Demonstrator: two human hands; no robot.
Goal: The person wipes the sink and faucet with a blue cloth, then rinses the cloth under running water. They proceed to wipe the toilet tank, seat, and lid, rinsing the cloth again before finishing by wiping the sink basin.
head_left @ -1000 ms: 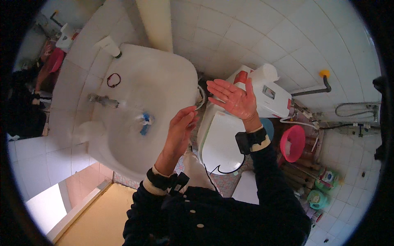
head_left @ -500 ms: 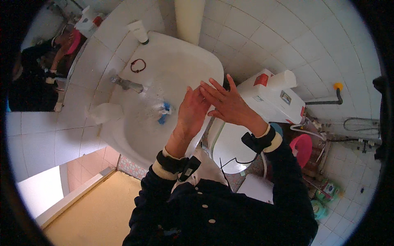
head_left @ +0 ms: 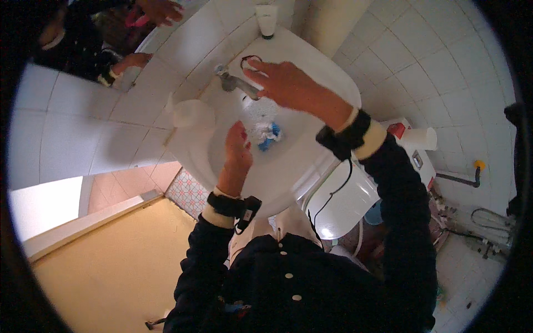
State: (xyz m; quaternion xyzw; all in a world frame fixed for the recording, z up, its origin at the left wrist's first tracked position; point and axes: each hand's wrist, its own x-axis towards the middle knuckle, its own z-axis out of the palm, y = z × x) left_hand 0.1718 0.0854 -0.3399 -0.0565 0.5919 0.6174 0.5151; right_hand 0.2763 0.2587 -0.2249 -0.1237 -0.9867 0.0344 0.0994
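My right hand [head_left: 294,87] is over the back of the white washbasin [head_left: 341,83], fingers extended toward the metal tap [head_left: 233,83], with nothing visible in it. Whether its fingers touch the tap is unclear. Partly behind those fingertips lies a dark, thin bracelet [head_left: 242,62] on the basin ledge. Lower and to the left, my left hand [head_left: 237,150] hovers above the bowl, its fingers loosely bent and apart, holding nothing I can see. A crumpled blue and white thing [head_left: 267,137] sits at the bottom of the bowl near the wet patch; its kind is unclear.
A white tube [head_left: 267,23] stands at the basin's back corner. At the left rim is a white rounded object [head_left: 193,115]. The toilet with its white lid [head_left: 344,200] stands to the right, a white roll [head_left: 419,139] on its tank. A mirror [head_left: 111,41] hangs at upper left.
My hands were together over the basin's right side. They have separated: the right moved up and left to the tap, the left moved lower over the bowl. The view has shifted too.
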